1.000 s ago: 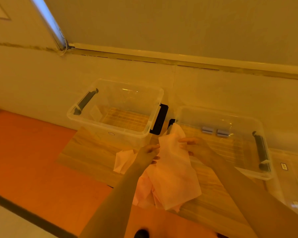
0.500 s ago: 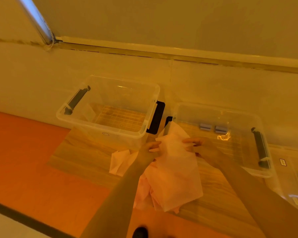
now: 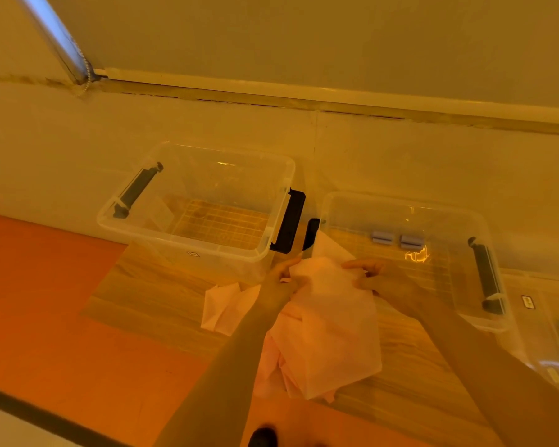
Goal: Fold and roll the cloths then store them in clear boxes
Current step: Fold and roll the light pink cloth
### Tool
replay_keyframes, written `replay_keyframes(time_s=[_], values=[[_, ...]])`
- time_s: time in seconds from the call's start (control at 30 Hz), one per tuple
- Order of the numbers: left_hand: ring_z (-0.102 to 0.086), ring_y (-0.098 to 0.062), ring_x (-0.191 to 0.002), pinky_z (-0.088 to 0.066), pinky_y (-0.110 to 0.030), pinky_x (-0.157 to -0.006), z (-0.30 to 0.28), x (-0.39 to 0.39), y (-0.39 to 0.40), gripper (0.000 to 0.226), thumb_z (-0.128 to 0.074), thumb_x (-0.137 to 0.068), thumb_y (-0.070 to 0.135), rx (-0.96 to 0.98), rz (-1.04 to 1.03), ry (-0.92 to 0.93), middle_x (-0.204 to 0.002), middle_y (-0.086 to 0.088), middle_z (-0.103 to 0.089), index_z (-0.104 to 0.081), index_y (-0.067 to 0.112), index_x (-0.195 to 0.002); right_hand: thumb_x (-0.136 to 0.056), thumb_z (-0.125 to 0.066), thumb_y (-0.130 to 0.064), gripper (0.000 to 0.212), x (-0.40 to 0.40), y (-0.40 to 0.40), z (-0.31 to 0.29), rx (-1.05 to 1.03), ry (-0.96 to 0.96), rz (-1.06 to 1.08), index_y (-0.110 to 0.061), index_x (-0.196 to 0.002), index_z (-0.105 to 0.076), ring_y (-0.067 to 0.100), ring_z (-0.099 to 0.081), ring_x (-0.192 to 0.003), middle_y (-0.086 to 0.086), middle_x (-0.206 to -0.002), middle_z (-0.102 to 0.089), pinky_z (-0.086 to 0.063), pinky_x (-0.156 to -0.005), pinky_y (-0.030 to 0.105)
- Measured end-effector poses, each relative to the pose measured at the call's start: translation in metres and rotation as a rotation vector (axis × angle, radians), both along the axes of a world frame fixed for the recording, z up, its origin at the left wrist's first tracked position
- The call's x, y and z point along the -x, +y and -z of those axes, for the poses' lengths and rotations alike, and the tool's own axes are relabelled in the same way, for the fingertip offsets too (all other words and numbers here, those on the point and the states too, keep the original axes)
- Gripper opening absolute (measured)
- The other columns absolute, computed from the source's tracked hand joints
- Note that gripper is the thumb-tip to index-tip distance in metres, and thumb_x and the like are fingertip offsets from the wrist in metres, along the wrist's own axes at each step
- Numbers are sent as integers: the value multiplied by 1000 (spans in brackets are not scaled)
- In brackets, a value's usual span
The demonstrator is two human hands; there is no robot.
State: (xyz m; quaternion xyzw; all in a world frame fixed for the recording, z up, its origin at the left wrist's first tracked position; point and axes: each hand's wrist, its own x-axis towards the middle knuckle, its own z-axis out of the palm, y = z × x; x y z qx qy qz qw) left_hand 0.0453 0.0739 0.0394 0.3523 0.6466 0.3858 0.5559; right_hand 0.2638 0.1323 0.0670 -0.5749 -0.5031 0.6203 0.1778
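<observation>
A pale pink cloth (image 3: 329, 324) hangs in front of me, its top corner sticking up near the right box's rim. My left hand (image 3: 283, 280) pinches its left edge and my right hand (image 3: 376, 277) pinches its right edge, both near the top. Under it lies a heap of more pink cloths (image 3: 226, 304) on the wooden board (image 3: 149, 298). Two clear boxes stand behind: the left clear box (image 3: 181, 235) holds nothing but a paper label, and the right clear box (image 3: 471, 319) holds two small grey-blue rolls (image 3: 397, 238).
An orange floor mat (image 3: 46, 304) lies left of the board. A white wall with a ledge runs behind the boxes. Clear lids (image 3: 542, 321) lie at the far right. The black latch handles (image 3: 291, 221) of the two boxes face each other.
The view shifted slightly. Both hands kept their pinch on the cloth's top and drew a little closer together, the cloth sagging between them.
</observation>
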Motion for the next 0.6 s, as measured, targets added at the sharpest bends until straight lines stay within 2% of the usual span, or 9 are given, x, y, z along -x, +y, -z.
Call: replay_keyframes(time_s=[0.13, 0.27, 0.4, 0.5, 0.6], values=[[-54, -22, -92, -42, -17, -60, 1, 2, -6, 46, -66, -86, 13, 5, -19, 40, -112, -12, -56, -52, 23, -129, -85, -59, 4, 34, -3, -3, -7, 16, 54, -3, -21, -107, -67, 16, -60, -97, -12, -104, -59, -54, -75, 26], [-58, -24, -100, -46, -22, -64, 2, 1, -13, 51, -66, -85, 16, 22, -64, 52, -119, -10, -56, -49, 21, -133, -84, -66, -17, 19, -3, -5, -7, 13, 69, 38, -19, -103, -70, 18, -60, -102, -2, -110, -64, -52, -87, 31], [-53, -25, -112, -48, -29, -78, 0, -7, -19, 51, -62, -89, 15, 70, -63, 21, -125, -4, -52, -45, 20, -136, -80, -71, -18, 21, -7, -8, -2, 1, 68, 48, -22, -100, -71, 22, -60, -104, 1, -112, -65, -51, -95, 42], [-50, -30, -119, -48, -38, -90, -1, -12, -24, 53, -61, -89, 13, 92, -50, -7, -135, -9, -48, -42, 20, -138, -78, -73, -15, 25, -12, -9, -1, 10, 73, 50, -27, -99, -71, 24, -59, -107, 2, -117, -63, -49, -96, 45], [-53, -26, -112, -51, -27, -73, -5, -14, -33, 60, -64, -87, 12, 85, -73, -69, -131, -8, -50, -39, 25, -140, -77, -72, -12, 29, -16, -8, -2, 23, 63, 58, -32, -99, -70, 26, -58, -109, 1, -119, -61, -49, -96, 46]])
